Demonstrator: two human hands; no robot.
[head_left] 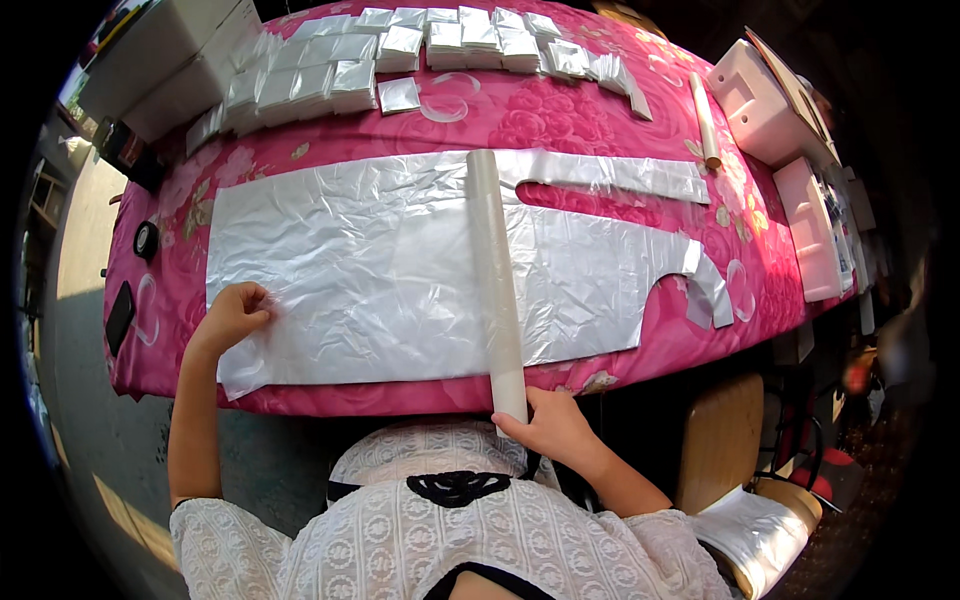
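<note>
A translucent white plastic apron [350,270] lies spread across the table, wrinkled, with its cut-out neck and strap end to the right. Across its middle rests a long pale cardboard tube [490,250], running from the far edge to beyond the near edge. My right hand [556,428] grips the tube's near end, thumb on one side. At the apron's left edge, my left hand [235,315] is closed, fingertips pinching the thin film near the lower corner. Whether the apron is one layer or several, I cannot tell.
Folded plastic packets [330,85] stand in several stacks along the far side. A second tube [705,120] lies at the far right, beside pink foam boxes [770,100]. A phone [120,318] and a black tape roll [146,240] sit at left. A wooden chair [720,440] stands at near right.
</note>
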